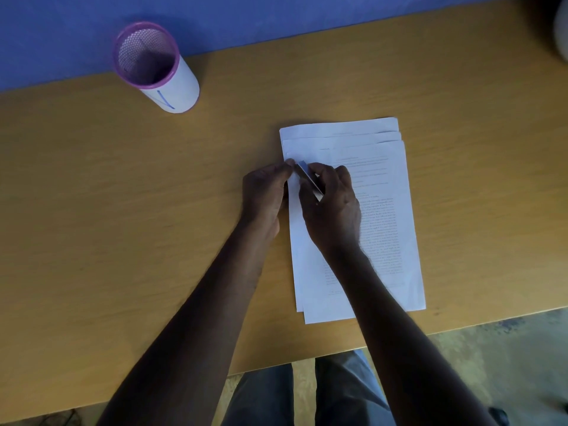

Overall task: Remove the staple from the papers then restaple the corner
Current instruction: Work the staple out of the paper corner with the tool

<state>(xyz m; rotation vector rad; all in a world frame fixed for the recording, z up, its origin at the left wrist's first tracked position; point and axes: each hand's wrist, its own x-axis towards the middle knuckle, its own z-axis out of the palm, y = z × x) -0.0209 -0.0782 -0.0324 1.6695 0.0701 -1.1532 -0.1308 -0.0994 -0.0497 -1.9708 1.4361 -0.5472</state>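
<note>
**Working at the stapled corner of a paper stack**

Looking down from head height, the view takes in a tan wooden desk [123,210] with a small stack of printed papers [381,210] lying right of centre. The sheets are fanned slightly, so several top edges show one behind another, which suggests the stack is loose or only weakly joined at this point.

Both hands meet at the stack's upper left corner. The left hand [266,192] rests at the left edge of the papers, its fingers curled and closed down on the corner area, seemingly pinning or pinching the sheets. The right hand [333,207] lies on top of the page, fingers wrapped firmly around a small flat tool with a pale blue-grey face [309,178]. Its tip points toward the corner, just beside the left fingertips. Whether this is a staple remover or a compact stapler cannot be told from here.

The staple itself is too small to make out — it may sit under the tool's tip or may already be out.

As a judgement, the task is in its early or middle part: the hands are placed as for prying at the corner, and no full-size stapler is visible on the desk. Restapling appears not yet done.

At the far left stands a pen holder with a purple mesh rim [153,66], well apart from the papers — nothing can be made out inside it.
</note>
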